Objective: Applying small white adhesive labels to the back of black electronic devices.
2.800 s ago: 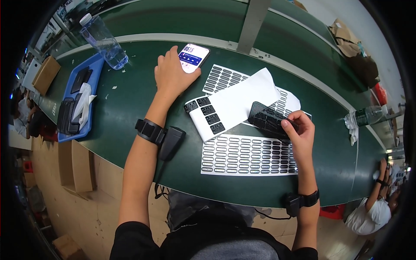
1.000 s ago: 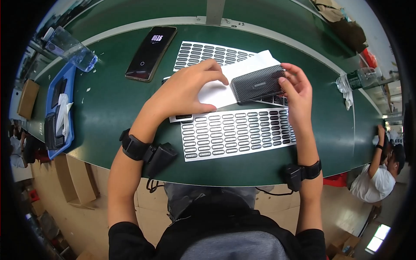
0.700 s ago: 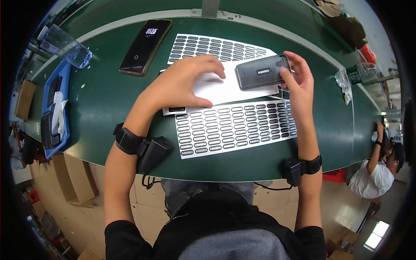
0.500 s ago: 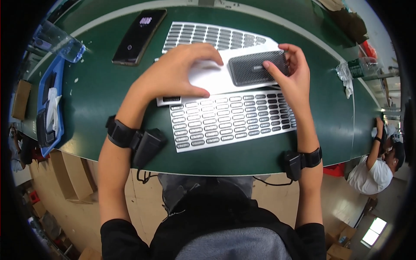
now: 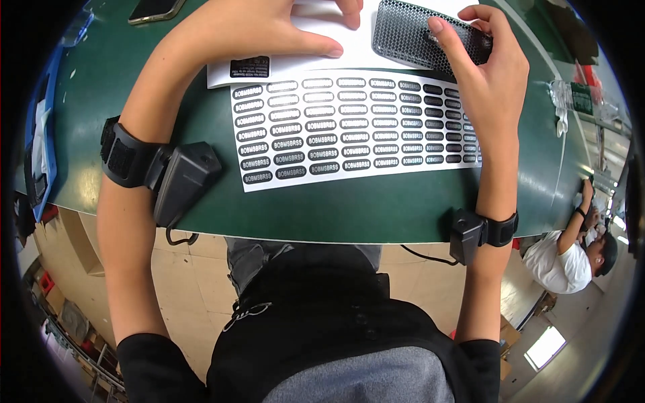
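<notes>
My right hand (image 5: 494, 64) grips the right end of a black rounded rectangular device with a mesh face (image 5: 406, 35), its thumb on the mesh. The device looks like a small speaker and sits over a white sheet (image 5: 356, 47). My left hand (image 5: 282, 30) is above that sheet's left part, thumb and finger spread in a wide curve with nothing between them; its upper part is cut off by the picture's top edge. Below both hands lies a white sticker sheet (image 5: 326, 126) with rows of black oval labels. A small black label (image 5: 250, 68) is at the white sheet's lower left corner.
A phone (image 5: 156, 8) lies at the far left of the green table (image 5: 322, 211). A blue tray (image 5: 40, 181) is at the left edge. Clear plastic (image 5: 561, 101) lies far right. A co-worker in a white shirt (image 5: 564, 265) is beyond the right edge.
The view has shifted, so the table's things appear higher and the phone is partly cut off. My right hand still holds the mesh device, now tilted more. My left hand stays spread.
</notes>
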`<state>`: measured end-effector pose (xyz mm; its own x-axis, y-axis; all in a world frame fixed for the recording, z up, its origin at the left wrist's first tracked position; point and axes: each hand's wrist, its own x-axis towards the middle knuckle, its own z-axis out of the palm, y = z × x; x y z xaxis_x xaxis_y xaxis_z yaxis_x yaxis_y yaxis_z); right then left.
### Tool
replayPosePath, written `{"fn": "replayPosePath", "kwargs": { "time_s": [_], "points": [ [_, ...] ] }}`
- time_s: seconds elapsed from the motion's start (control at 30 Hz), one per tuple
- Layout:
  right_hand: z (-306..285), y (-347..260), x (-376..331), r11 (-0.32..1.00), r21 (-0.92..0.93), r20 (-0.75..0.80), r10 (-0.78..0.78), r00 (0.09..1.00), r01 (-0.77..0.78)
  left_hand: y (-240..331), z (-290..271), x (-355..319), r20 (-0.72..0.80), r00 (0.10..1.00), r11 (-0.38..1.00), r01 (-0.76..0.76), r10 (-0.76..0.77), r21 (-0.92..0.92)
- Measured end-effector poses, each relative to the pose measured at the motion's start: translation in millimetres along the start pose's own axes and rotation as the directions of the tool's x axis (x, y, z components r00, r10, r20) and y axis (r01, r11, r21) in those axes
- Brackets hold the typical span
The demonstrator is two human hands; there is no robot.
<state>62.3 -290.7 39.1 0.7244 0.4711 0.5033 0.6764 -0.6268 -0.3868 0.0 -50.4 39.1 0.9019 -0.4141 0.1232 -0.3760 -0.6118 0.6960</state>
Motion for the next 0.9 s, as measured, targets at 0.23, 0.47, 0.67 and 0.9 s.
{"fn": "replayPosePath", "kwargs": {
  "time_s": [0.23,0.47,0.67,0.9],
  "points": [
    [9,-13,-4,0.961,-0.275,0.042,-0.008,0.999,0.019,2,2,2,-0.051,0.999,0.992,-0.019,0.013,-0.128],
    [11,-11,-2,0.975,-0.221,0.076,0.03,0.997,-0.012,1,2,2,-0.037,0.999,0.992,0.028,-0.032,-0.122],
    [8,-5,0,0.98,-0.198,0.111,0.058,0.992,-0.035,1,-2,8,0.062,0.998,1.0,0.03,-0.029,-0.009],
    [1,6,-1,0.986,-0.138,0.138,0.116,0.984,-0.097,1,-1,7,0.049,0.998,0.999,0.034,-0.033,-0.016]
  ]
}}
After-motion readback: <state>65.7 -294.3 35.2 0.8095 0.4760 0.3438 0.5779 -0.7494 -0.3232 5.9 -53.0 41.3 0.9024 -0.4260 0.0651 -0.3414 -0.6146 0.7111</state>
